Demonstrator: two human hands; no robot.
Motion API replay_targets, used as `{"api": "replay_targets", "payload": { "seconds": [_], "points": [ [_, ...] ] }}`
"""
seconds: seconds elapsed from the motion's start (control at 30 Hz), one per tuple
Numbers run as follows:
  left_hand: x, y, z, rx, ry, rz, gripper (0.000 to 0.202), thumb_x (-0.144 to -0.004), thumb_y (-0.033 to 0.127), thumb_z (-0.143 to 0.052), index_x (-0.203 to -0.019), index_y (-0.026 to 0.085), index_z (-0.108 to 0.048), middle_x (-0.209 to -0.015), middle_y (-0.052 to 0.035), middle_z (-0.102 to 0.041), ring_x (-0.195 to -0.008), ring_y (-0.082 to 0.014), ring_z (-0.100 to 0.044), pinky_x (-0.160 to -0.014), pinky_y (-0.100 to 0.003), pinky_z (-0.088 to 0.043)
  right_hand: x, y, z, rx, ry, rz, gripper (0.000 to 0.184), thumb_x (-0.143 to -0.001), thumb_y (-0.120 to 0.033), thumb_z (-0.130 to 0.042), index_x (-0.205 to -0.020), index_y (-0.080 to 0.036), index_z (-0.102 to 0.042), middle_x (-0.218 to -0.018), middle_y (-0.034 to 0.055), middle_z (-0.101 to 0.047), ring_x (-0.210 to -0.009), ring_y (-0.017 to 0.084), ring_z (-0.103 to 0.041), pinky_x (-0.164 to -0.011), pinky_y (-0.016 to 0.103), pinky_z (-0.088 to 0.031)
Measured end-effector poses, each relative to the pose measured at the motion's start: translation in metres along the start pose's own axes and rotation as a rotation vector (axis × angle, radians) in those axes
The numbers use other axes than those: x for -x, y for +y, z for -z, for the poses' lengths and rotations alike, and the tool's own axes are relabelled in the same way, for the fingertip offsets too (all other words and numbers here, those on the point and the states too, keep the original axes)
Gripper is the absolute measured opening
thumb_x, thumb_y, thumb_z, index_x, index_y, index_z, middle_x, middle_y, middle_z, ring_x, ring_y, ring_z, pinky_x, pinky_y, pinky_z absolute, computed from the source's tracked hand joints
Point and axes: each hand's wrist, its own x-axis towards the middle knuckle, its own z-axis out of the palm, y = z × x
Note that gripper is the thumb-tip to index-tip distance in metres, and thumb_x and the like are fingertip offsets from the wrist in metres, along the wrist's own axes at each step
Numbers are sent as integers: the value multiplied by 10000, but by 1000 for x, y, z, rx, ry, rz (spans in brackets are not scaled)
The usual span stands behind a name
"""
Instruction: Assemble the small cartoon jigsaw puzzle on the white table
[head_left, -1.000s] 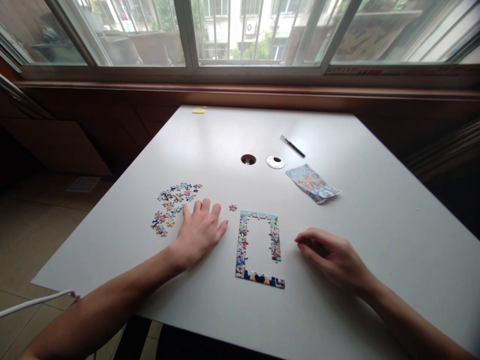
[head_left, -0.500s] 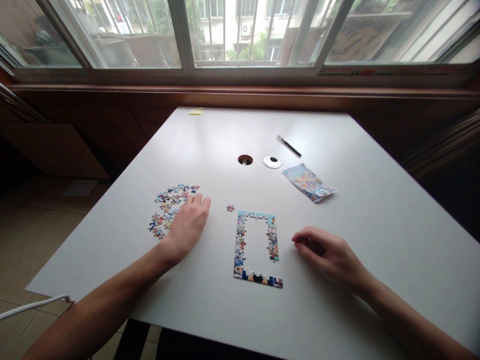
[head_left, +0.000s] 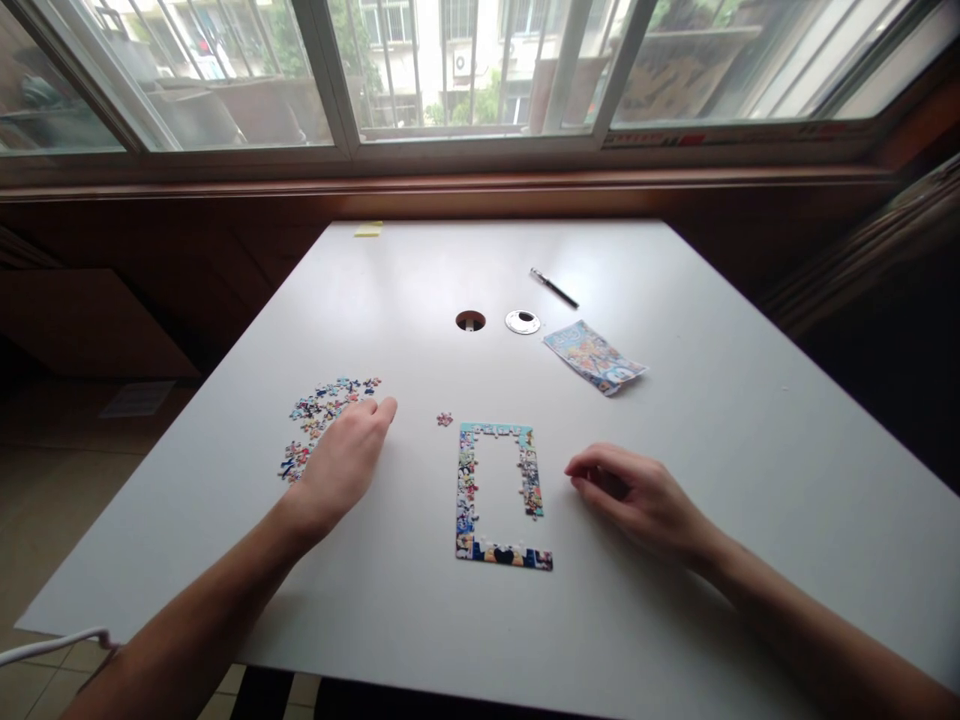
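My left hand [head_left: 345, 450] is closed, its fingers curled down at the right side of a pile of loose jigsaw pieces [head_left: 326, 402]. Its fingertips are turned away, so whatever they may hold is hidden. Between the pile and the partly joined puzzle border [head_left: 466, 490] lies a single pinkish jigsaw piece [head_left: 445, 419]. The border is a tall rectangle with a gap low on its right side and bare table inside. To the right of it my right hand [head_left: 637, 495] rests on the table, thumb and forefinger tips together, nothing showing between them.
On the white table [head_left: 420, 640] a colourful picture sheet [head_left: 595, 357] lies beyond the border. A pen [head_left: 554, 288], a round metal cover [head_left: 522, 322] and a cable hole [head_left: 470, 321] are farther back. A yellow sticky note [head_left: 368, 229] sits by the far edge.
The whole view has shifted, so the table things appear farther left. My left hand's fingers have curled in more beside the pile. My right hand keeps about the same pose.
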Motion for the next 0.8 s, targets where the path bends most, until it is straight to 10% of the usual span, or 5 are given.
{"api": "replay_targets", "payload": {
  "seconds": [0.43, 0.8],
  "points": [
    [-6, -4, -7, 329, -35, -7, 260, -919, 117, -456, -1091, 173, -643, -1008, -83, -631, -879, -210, -613, -804, -355, -492, -1, 2, -1, 10, 12, 38, 103, -920, -238, -538, -937, -211, -636, -811, 27, -622, -609, 124, -510, -557, 263, -422],
    [10, 92, -29, 1498, -203, -23, 168, -804, 278, -744, -867, 123, -731, -779, -70, -701, -673, -140, -653, -641, -253, -550, 3, -32, -17, 26, 66, 389, 133, -867, -155, -654, -972, -211, -594, -833, 20, -673, -770, 159, -603, -786, 351, -416]
  ]
}}
